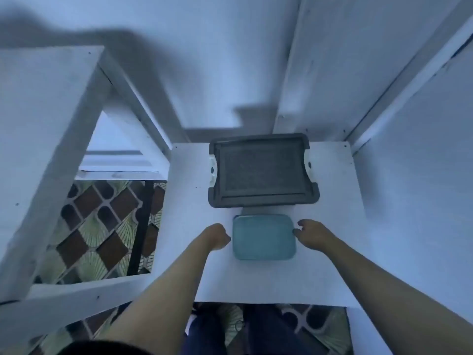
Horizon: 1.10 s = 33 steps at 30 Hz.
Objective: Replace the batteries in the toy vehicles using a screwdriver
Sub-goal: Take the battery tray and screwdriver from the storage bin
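A small teal lidded container (263,238) lies flat on the white table (332,226), just in front of a larger dark grey storage box (261,172) with a shut lid and white side latches. My left hand (217,237) is curled against the teal container's left edge. My right hand (311,234) has bent fingers on its right edge near the far corner. Both hands seem to grip it by the sides. No toy vehicle, battery or screwdriver shows.
White walls and white frame beams close in at the back and right. A white-framed opening (84,139) stands on the left. Patterned floor tiles (102,226) and a black table leg (140,226) show below it. My legs are under the table's near edge.
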Motion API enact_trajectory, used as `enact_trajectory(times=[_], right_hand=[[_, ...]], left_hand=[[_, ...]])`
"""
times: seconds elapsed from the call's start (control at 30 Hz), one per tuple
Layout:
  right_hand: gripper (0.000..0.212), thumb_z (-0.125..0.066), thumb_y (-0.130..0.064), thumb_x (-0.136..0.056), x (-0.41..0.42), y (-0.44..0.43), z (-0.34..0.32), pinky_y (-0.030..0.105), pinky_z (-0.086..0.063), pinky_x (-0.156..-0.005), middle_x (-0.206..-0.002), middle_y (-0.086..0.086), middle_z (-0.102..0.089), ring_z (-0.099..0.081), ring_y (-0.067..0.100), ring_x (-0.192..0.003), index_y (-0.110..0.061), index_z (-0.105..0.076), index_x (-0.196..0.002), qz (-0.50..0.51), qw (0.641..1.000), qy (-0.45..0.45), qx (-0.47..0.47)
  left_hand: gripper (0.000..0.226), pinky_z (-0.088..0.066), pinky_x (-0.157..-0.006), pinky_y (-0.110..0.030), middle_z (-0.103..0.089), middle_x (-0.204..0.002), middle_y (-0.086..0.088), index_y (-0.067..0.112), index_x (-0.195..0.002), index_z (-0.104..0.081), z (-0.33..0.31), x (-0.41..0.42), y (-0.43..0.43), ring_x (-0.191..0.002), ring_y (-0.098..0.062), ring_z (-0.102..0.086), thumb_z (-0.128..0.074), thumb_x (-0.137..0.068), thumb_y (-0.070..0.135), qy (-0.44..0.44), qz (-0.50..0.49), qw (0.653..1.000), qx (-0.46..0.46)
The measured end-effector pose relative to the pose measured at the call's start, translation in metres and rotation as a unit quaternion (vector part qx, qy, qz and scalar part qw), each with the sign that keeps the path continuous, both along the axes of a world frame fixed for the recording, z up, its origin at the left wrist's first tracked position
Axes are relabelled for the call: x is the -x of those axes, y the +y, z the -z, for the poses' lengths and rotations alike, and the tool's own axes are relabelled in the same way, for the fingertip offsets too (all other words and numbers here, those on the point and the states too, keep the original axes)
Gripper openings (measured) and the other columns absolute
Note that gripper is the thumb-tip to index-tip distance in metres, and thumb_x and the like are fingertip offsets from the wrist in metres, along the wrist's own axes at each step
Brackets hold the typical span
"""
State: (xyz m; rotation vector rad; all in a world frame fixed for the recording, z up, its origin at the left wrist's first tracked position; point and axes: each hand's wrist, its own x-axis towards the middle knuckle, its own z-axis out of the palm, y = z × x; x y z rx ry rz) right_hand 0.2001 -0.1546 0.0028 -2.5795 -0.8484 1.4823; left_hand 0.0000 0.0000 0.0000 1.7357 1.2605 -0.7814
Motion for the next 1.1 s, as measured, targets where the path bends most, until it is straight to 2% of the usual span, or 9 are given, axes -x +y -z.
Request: enact_trajectory(times=[0.1, 0.17, 0.23, 0.3, 0.4, 0.57, 0.83, 0.97, 1.1], right_hand=[[0.057, -0.039, -0.023, -0.101, 0.013, -0.005, 0.015, 0.026, -0.030, -0.104, -0.155, 0.015, -0.026, -0.034, 0.026, -0.137, 0.001, -0.019, -0.149, 0.090, 0.993, 0.073, 0.008], [0.049, -0.042, -0.015, -0.098, 0.022, -0.007, 0.022, 0.029, -0.039, -0.093, -0.144, 0.016, -0.042, -0.047, 0.025, -0.117, 0.003, -0.033, -0.143, 0.155, 0.983, 0.100, -0.005], [0.043, -0.049, -0.014, -0.095, 0.025, -0.010, 0.029, 0.033, -0.044, -0.085, -0.128, 0.017, -0.054, -0.053, 0.026, -0.103, 0.001, -0.045, -0.134, 0.204, 0.975, 0.078, -0.027], [0.034, -0.056, -0.015, -0.091, 0.024, -0.014, 0.030, 0.033, -0.044, -0.077, -0.103, 0.017, -0.061, -0.057, 0.027, -0.090, 0.005, -0.055, -0.119, 0.208, 0.976, 0.043, -0.046], [0.013, -0.062, -0.009, -0.087, 0.017, -0.014, 0.018, 0.033, -0.049, -0.069, -0.077, 0.012, -0.059, -0.057, 0.022, -0.065, 0.003, -0.058, -0.093, 0.223, 0.969, 0.094, -0.056], [0.025, -0.075, -0.012, -0.079, -0.004, -0.011, -0.033, 0.033, -0.057, -0.081, -0.082, 0.009, -0.068, -0.067, 0.018, -0.075, -0.003, -0.055, -0.093, 0.163, 0.936, 0.311, -0.032], [0.081, -0.081, -0.021, -0.058, 0.003, 0.037, -0.122, 0.039, -0.050, -0.097, -0.117, 0.024, -0.063, -0.064, 0.033, -0.103, 0.012, -0.046, -0.122, 0.083, 0.948, 0.274, -0.140], [0.044, -0.080, -0.007, -0.061, 0.029, 0.069, -0.164, 0.026, -0.056, -0.068, -0.084, 0.011, -0.067, -0.066, 0.018, -0.073, 0.004, -0.054, -0.095, 0.114, 0.929, 0.277, -0.218], [0.016, -0.070, -0.010, -0.079, 0.074, 0.098, -0.204, 0.029, -0.056, -0.078, -0.078, 0.007, -0.068, -0.065, 0.024, -0.076, -0.009, -0.054, -0.079, 0.134, 0.896, 0.280, -0.317]], left_hand=[[0.059, -0.024, -0.112, -0.031, -0.019, -0.159, -0.012, 0.002, -0.152, -0.016, 0.013, 0.005, -0.011, -0.144, -0.025, -0.026, -0.042, -0.100, 0.011, -0.029, -0.068, 0.997, 0.037], [0.056, -0.035, -0.102, -0.030, -0.032, -0.153, -0.012, 0.000, -0.149, -0.024, 0.019, 0.005, -0.020, -0.133, -0.025, -0.038, -0.046, -0.098, 0.008, -0.052, -0.121, 0.988, 0.081], [0.027, -0.040, -0.072, -0.027, -0.055, -0.115, -0.008, 0.003, -0.116, -0.055, 0.017, 0.004, -0.024, -0.098, -0.019, -0.050, -0.054, -0.089, 0.006, -0.070, -0.195, 0.970, 0.128], [0.013, -0.031, -0.060, -0.025, -0.048, -0.084, -0.004, 0.017, -0.074, -0.047, 0.014, 0.006, -0.023, -0.076, -0.018, -0.044, -0.057, -0.068, 0.013, -0.096, -0.235, 0.960, 0.114], [0.014, -0.037, -0.063, -0.028, -0.047, -0.081, -0.011, 0.009, -0.075, -0.049, 0.008, 0.012, -0.016, -0.074, -0.023, -0.043, -0.058, -0.064, 0.011, -0.102, -0.242, 0.962, 0.075], [0.010, -0.051, -0.064, -0.024, -0.059, -0.079, -0.012, 0.003, -0.076, -0.062, -0.025, 0.037, 0.005, -0.068, -0.022, -0.055, -0.068, -0.080, -0.004, -0.108, -0.255, 0.958, 0.068], [0.024, -0.056, -0.069, -0.022, -0.072, -0.085, -0.010, 0.002, -0.098, -0.065, -0.136, 0.079, 0.054, -0.081, -0.023, -0.067, -0.075, -0.077, -0.003, -0.250, -0.220, 0.942, 0.035], [0.018, -0.057, -0.070, -0.026, -0.069, -0.080, -0.012, 0.005, -0.091, -0.065, -0.194, 0.098, 0.080, -0.074, -0.020, -0.064, -0.075, -0.076, 0.000, -0.295, -0.230, 0.927, -0.029], [0.007, -0.053, -0.064, -0.022, -0.066, -0.077, -0.008, 0.010, -0.082, -0.067, -0.253, 0.131, 0.099, -0.072, -0.016, -0.061, -0.070, -0.083, 0.004, -0.345, -0.239, 0.898, -0.133]])
